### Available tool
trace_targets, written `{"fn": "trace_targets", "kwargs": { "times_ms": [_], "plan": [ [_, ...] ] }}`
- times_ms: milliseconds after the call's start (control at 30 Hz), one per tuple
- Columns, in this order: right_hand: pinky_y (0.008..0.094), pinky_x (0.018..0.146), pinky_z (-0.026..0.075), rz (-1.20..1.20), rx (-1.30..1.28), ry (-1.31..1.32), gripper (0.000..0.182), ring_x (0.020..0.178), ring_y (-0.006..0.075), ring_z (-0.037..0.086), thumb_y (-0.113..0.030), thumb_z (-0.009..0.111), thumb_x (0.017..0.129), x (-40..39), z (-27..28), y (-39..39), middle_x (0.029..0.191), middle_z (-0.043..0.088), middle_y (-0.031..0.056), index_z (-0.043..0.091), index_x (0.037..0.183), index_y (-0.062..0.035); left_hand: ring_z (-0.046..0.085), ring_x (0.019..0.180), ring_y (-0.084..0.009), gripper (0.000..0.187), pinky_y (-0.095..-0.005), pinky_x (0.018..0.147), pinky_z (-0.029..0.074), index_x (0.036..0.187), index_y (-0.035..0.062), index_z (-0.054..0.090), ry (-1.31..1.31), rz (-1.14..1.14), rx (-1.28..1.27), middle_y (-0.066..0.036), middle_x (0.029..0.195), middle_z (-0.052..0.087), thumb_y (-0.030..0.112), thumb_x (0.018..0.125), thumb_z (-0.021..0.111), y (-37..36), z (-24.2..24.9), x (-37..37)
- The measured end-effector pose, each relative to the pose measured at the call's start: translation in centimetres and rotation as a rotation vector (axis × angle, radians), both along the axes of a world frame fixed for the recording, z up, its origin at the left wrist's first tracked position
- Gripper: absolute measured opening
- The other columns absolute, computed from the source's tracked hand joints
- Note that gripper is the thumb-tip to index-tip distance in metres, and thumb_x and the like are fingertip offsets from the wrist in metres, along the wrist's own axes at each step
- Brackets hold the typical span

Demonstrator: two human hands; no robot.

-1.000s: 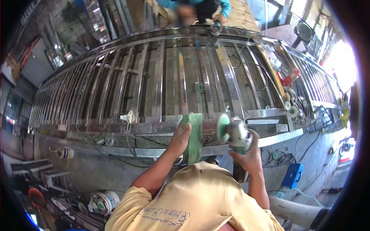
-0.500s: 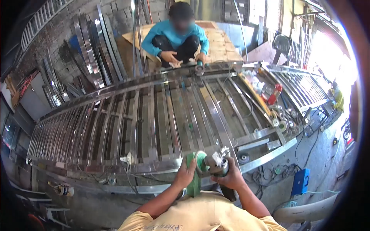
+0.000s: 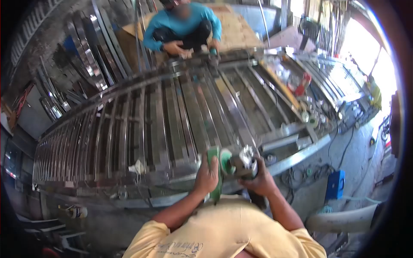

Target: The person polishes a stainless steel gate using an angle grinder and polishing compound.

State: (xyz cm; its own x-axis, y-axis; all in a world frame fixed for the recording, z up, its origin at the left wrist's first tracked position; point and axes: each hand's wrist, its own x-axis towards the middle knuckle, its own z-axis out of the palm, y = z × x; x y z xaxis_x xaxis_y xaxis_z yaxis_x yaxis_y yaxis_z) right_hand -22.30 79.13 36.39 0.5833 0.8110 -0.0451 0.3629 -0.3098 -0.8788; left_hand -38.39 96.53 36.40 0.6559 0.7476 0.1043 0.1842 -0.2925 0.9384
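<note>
My left hand [image 3: 207, 177] is wrapped round a long green bar [image 3: 214, 170], which looks like polishing compound, held upright in front of my chest. My right hand [image 3: 262, 182] grips an angle grinder [image 3: 246, 165] by its body. On the grinder's left side sits a pale green polishing wheel [image 3: 225, 161], its face turned toward the bar and right beside it. Both hands are over the near edge of a large stainless steel gate frame [image 3: 180, 124] lying flat, with many parallel bars. Part of the grinder's body is hidden behind my right hand.
Across the frame a person in a blue shirt [image 3: 183, 28] squats with a hand on another power tool. Loose discs [image 3: 312, 114] and a red tool [image 3: 303, 84] lie at the right. A blue case [image 3: 335, 185] and tangled cables [image 3: 301, 180] are on the floor.
The view has shifted, so the frame and the other person sit higher and further left. My hands, with the bar and grinder, appear higher too. Both grips are unchanged.
</note>
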Motion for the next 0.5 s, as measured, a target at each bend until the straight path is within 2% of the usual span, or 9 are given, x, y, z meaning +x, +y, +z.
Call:
{"fn": "trace_targets", "kwargs": {
  "times_ms": [33,67,167,300,333,367,433,467,500],
  "plan": [
    [0.0411,0.106,0.047,-0.010,-0.056,0.093,0.110,0.124,0.0293,0.060,-0.034,0.097,0.066,0.1,1.2,0.2,0.131,0.062,0.0206,0.032,0.152,-0.0059,0.054,0.134,-0.0376,0.060,-0.0398,0.112,0.041,0.156,-0.0039,0.029,0.009,-0.002,0.021,-0.028,0.141,0.055,0.036,0.113,0.040,-0.4,-0.3,-0.1],
    [0.0406,0.106,0.047,-0.013,-0.037,0.092,0.110,0.123,0.0298,0.060,-0.035,0.096,0.066,0.1,1.5,0.1,0.131,0.062,0.0204,0.033,0.151,-0.0060,0.056,0.131,-0.0401,0.062,-0.0408,0.110,0.043,0.156,-0.0052,0.028,0.002,-0.007,0.059,-0.029,0.139,0.056,0.038,0.113,0.040,-0.3,-0.3,0.2],
    [0.0419,0.103,0.049,-0.039,-0.018,0.060,0.108,0.122,0.0361,0.063,-0.036,0.095,0.066,0.7,1.1,-0.2,0.129,0.064,0.0240,0.034,0.150,-0.0080,0.057,0.129,-0.0443,0.067,-0.0422,0.110,0.044,0.156,-0.0075,0.026,-0.009,-0.023,0.102,-0.031,0.139,0.055,0.041,0.112,0.041,-0.2,-0.5,1.3],
    [0.0410,0.105,0.048,-0.179,-0.011,0.138,0.110,0.121,0.0304,0.061,-0.039,0.097,0.065,2.3,0.8,-0.2,0.128,0.064,0.0203,0.035,0.149,-0.0044,0.056,0.129,-0.0454,0.068,-0.0439,0.109,0.044,0.156,-0.0063,0.029,0.003,-0.095,0.211,-0.032,0.141,0.053,0.041,0.110,0.047,-1.0,-0.8,3.3],
    [0.0406,0.102,0.050,-0.266,-0.047,0.121,0.104,0.115,0.0288,0.063,-0.037,0.095,0.069,2.9,1.4,-0.3,0.125,0.064,0.0187,0.036,0.148,-0.0039,0.056,0.129,-0.0455,0.069,-0.0446,0.109,0.045,0.156,-0.0053,0.030,0.010,-0.130,0.248,-0.032,0.141,0.053,0.041,0.109,0.049,-1.5,-0.6,3.7],
    [0.0373,0.098,0.051,-0.312,0.055,0.181,0.098,0.114,0.0256,0.062,-0.033,0.093,0.073,4.6,-0.1,-0.5,0.119,0.065,0.0166,0.036,0.147,-0.0019,0.056,0.128,-0.0459,0.068,-0.0453,0.107,0.045,0.157,-0.0035,0.031,0.032,-0.214,0.249,-0.032,0.140,0.053,0.041,0.109,0.050,-2.1,0.1,4.3],
    [0.0416,0.094,0.054,-0.403,0.234,0.363,0.085,0.107,0.0297,0.068,-0.037,0.089,0.077,8.2,-2.3,-1.2,0.117,0.067,0.0198,0.045,0.141,-0.0014,0.057,0.126,-0.0468,0.066,-0.0467,0.105,0.047,0.158,0.0002,0.033,0.067,-0.394,0.258,-0.031,0.139,0.054,0.040,0.108,0.052,-3.5,1.8,5.8],
    [0.0433,0.091,0.056,-0.337,0.335,0.570,0.081,0.102,0.0301,0.069,-0.038,0.087,0.079,9.8,-2.8,-2.5,0.114,0.067,0.0196,0.048,0.139,-0.0004,0.060,0.121,-0.0453,0.059,-0.0473,0.101,0.048,0.155,0.0049,0.038,0.012,-0.398,0.265,-0.030,0.133,0.058,0.039,0.109,0.051,-3.9,1.8,7.0],
    [0.0449,0.087,0.057,-0.263,0.440,0.774,0.077,0.098,0.0305,0.070,-0.039,0.085,0.080,11.4,-3.0,-4.0,0.111,0.068,0.0194,0.050,0.136,0.0007,0.061,0.121,-0.0445,0.058,-0.0470,0.101,0.049,0.153,0.0051,0.040,0.013,-0.406,0.168,-0.029,0.132,0.059,0.040,0.109,0.050,-3.9,1.6,8.5]
  ]
}}
